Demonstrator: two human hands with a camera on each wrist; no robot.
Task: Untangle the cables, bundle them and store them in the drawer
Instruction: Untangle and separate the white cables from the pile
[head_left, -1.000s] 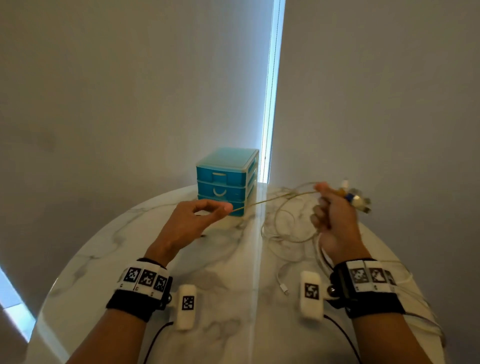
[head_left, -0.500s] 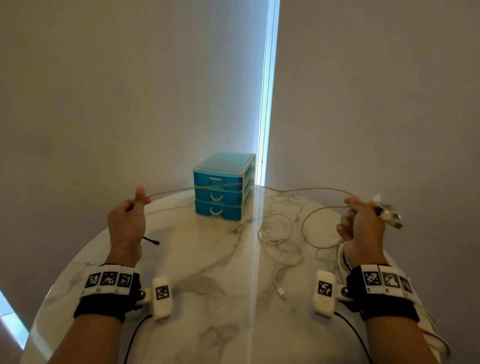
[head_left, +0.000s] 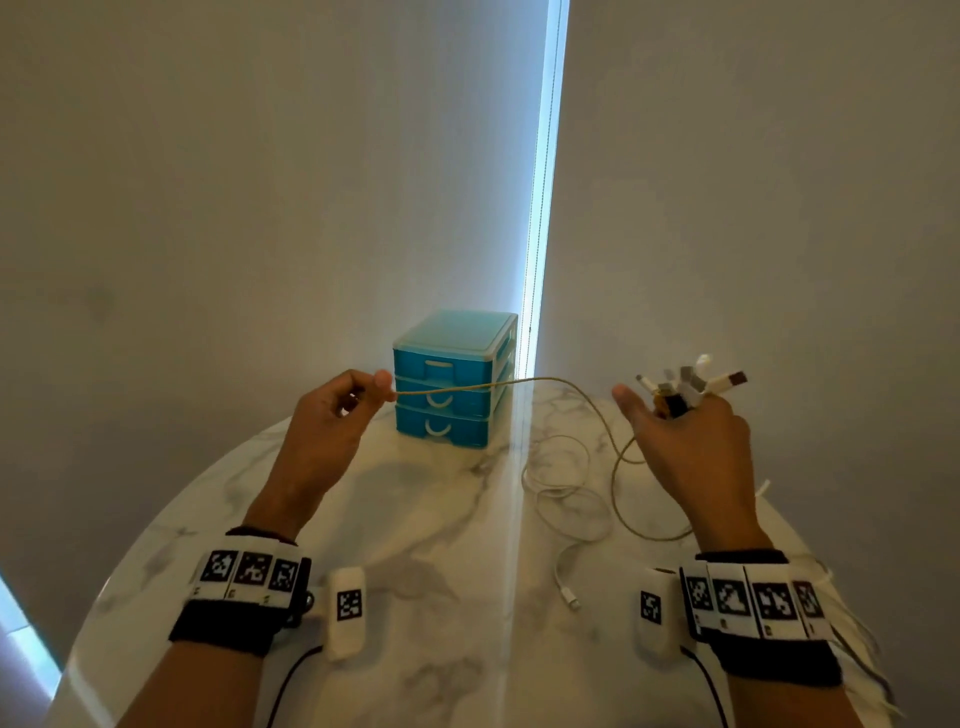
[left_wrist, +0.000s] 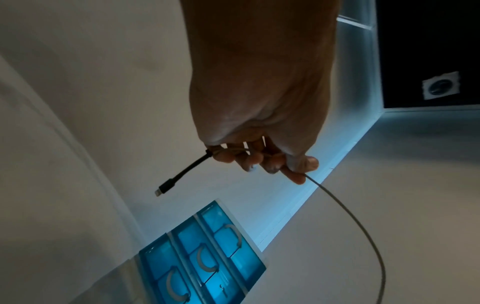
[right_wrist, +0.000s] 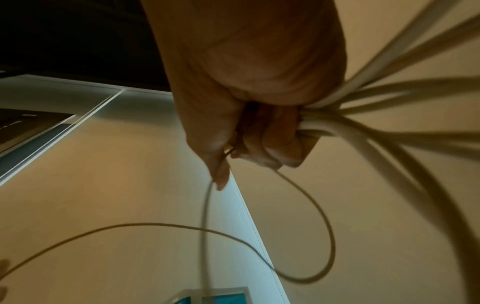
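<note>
Untangling step: the left hand (head_left: 332, 415) pinches the tan cable (head_left: 519, 383) near its plug, while the right hand (head_left: 691, 447) grips the gathered cable ends (head_left: 685, 387), thumb out. Next, I judge, that strand needs looping into the right-hand bundle, drawers (head_left: 447, 395) unopened

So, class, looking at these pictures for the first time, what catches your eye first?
The teal drawer unit at the far edge of the marble table, in front of a bright strip of light. Then the tan cable running between both raised hands: the left hand pinches one end, and the right hand grips a bunch of plugs.
</note>
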